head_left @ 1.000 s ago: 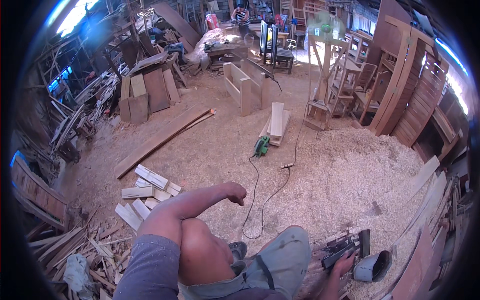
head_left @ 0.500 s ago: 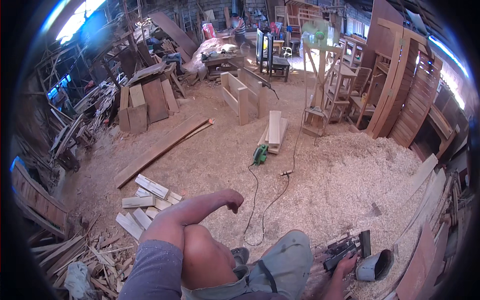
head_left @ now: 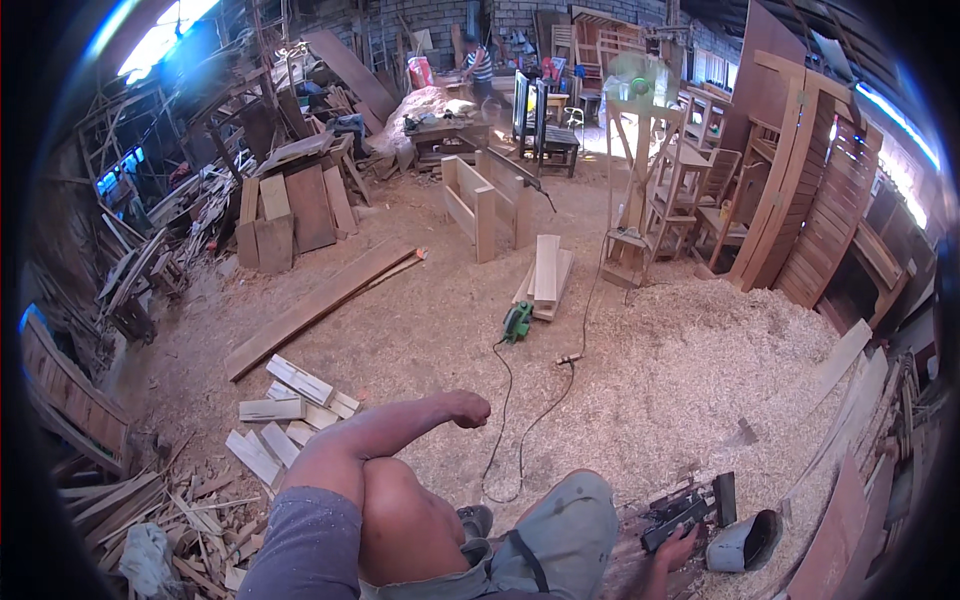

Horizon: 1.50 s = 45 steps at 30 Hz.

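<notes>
My left forearm lies across my bent left knee, and my left hand (head_left: 467, 408) hangs past it with curled fingers and nothing visible in them. Low on the right, my right hand (head_left: 680, 548) is closed around a black, flat rectangular block (head_left: 672, 526). Its fingers are partly hidden. Dark pieces and a dark-stained surface lie under and behind the block. A black upright piece (head_left: 724, 498) stands just beyond it. Right beside that hand, a grey open-mouthed container (head_left: 744, 542) lies tilted in the shavings.
A green power planer (head_left: 517, 322) with a trailing cord (head_left: 510, 375) sits ahead by stacked boards (head_left: 547, 275). Wood offcuts (head_left: 300, 385) and a long plank (head_left: 320, 318) lie left. Wooden frames (head_left: 485, 222) stand farther off. A person (head_left: 480, 70) is at the back.
My view has tilted slightly, so the scene sits a little lower. My right hand and the black block show slightly farther left and lower. The left hand stays over the knee.
</notes>
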Each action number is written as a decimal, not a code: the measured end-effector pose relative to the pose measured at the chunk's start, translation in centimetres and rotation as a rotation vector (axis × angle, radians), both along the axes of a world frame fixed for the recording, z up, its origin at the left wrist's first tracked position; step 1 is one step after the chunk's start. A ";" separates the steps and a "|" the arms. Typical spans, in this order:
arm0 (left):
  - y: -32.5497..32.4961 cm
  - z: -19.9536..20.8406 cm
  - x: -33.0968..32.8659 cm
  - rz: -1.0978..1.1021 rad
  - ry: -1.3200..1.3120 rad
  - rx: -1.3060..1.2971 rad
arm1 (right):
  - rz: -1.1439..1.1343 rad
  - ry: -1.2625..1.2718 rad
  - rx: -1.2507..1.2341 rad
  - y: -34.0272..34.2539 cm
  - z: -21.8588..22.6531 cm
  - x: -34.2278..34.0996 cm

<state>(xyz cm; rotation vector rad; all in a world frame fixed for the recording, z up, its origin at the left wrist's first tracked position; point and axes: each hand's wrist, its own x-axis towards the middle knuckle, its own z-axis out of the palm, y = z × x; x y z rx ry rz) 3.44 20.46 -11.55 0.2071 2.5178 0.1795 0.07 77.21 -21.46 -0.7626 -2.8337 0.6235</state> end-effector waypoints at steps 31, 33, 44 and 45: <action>1.5 2.2 -0.3 0.100 0.077 -0.036 | 0.070 0.107 0.017 0.2 -0.3 -0.6; 1.2 0.9 -0.2 0.110 0.154 0.006 | 0.022 0.022 -0.032 0.9 -0.1 -0.3; 0.8 1.2 1.5 -0.075 0.049 0.004 | 0.040 0.017 -0.068 -0.2 1.7 1.2; 1.1 1.4 1.1 -0.100 0.049 -0.023 | 0.051 0.098 -0.124 0.6 2.0 0.7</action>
